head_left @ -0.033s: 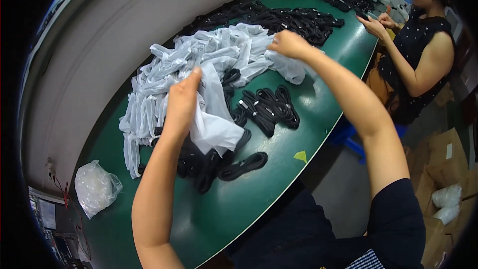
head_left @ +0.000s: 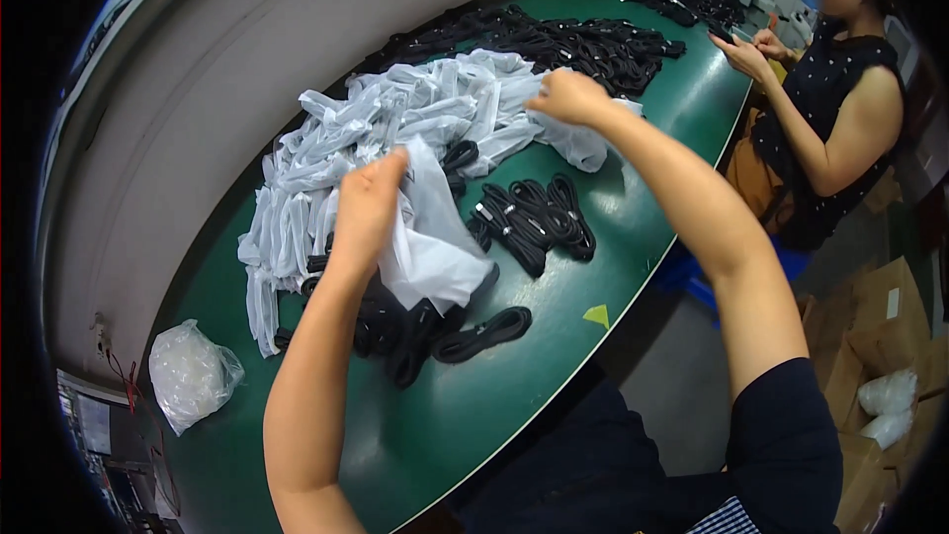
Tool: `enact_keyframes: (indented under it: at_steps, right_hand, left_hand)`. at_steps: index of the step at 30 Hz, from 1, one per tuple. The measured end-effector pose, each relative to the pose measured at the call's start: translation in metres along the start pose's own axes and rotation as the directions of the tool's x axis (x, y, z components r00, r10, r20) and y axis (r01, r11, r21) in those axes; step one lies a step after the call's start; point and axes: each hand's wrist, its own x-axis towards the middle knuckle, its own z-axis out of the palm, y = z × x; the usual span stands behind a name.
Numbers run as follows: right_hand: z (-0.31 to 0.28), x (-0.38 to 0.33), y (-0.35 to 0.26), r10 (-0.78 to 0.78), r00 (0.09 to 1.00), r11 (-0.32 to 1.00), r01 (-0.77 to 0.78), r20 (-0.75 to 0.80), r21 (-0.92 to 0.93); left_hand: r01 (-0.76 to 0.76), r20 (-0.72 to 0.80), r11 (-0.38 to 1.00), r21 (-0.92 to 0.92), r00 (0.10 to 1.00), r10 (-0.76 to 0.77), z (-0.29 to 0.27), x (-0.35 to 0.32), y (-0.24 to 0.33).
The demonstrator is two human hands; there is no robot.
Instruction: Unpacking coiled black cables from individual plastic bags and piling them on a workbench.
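My left hand (head_left: pixel 366 208) is raised over the green table (head_left: pixel 474 435) and pinches a white plastic bag (head_left: pixel 430 242) that hangs open below it. My right hand (head_left: pixel 568 97) reaches further out and grips another white bag (head_left: pixel 583 146) at the edge of a heap of white bags (head_left: pixel 386 119). Bundles of coiled black cable (head_left: pixel 534 218) lie between my arms. More black cable bundles (head_left: pixel 425 331) lie under the bag in my left hand.
Across the table's far end a seated person (head_left: pixel 840 99) handles something small with both hands (head_left: pixel 751 49). A long heap of black cables (head_left: pixel 583 40) runs along the back. A knotted clear bag (head_left: pixel 188 371) sits at the left, a yellow scrap (head_left: pixel 596 314) near the edge, cardboard boxes (head_left: pixel 870 336) on the right.
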Motion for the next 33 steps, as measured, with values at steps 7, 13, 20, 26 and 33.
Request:
enact_keyframes:
  at_steps: [7,13,20,26,33]
  right_hand:
    - [0.031,0.014,0.005,-0.001,0.999,0.991,0.006,-0.033,0.134]
    - [-0.009,0.025,0.010,-0.065,0.987,0.602,0.156,-0.147,0.783]
    - [-0.050,0.037,-0.018,-0.003,0.953,0.404,0.279,-0.304,0.871]
    - [-0.072,0.038,-0.039,-0.124,0.925,0.897,0.259,-0.360,0.357]
    - [0.030,0.042,-0.066,-0.246,0.969,0.966,0.244,0.024,0.085]
  left_hand:
    - [-0.213,0.044,0.954,0.210,0.977,0.209,-0.013,-0.020,0.021]
    - [-0.116,-0.210,0.984,-0.137,0.974,0.086,-0.060,-0.028,0.068]
    - [-0.192,-0.220,0.896,0.400,0.929,0.297,-0.110,0.002,0.059]
    - [-0.389,0.270,0.348,0.853,0.899,0.344,-0.041,0.050,0.034]
    - [-0.448,0.373,0.219,0.867,0.874,0.311,0.045,0.110,-0.026]
